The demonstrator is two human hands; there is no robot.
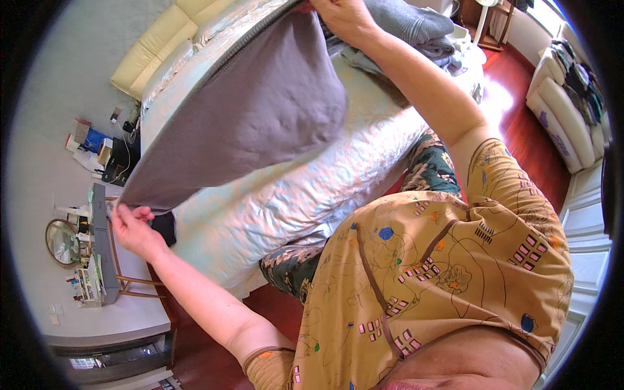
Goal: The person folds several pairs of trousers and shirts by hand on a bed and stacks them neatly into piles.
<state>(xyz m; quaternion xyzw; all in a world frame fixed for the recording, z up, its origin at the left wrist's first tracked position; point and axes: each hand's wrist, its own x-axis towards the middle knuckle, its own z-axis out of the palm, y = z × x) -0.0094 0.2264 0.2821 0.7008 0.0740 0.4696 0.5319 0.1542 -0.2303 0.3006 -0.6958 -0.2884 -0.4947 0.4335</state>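
A grey-brown cloth garment (253, 102) is stretched between my two hands above a bed with a shiny pale patterned cover (273, 209). My left hand (136, 231) pinches its lower left end between thumb and fingers. At the top of the view my right hand (346, 19) grips the other end, partly cut off by the picture's edge. A dark ribbed band runs along the garment's far edge, and the near part hangs loose. Beside my left hand a small black cloth item (165, 229) shows on the bed.
Folded grey knitwear (409, 24) lies piled on the bed near my right forearm. A cream headboard (151, 53) stands at the far side. To the left are a grey dressing table (100, 209) and round mirror (62, 243); to the right, a cream sofa (560, 107) bearing clothes.
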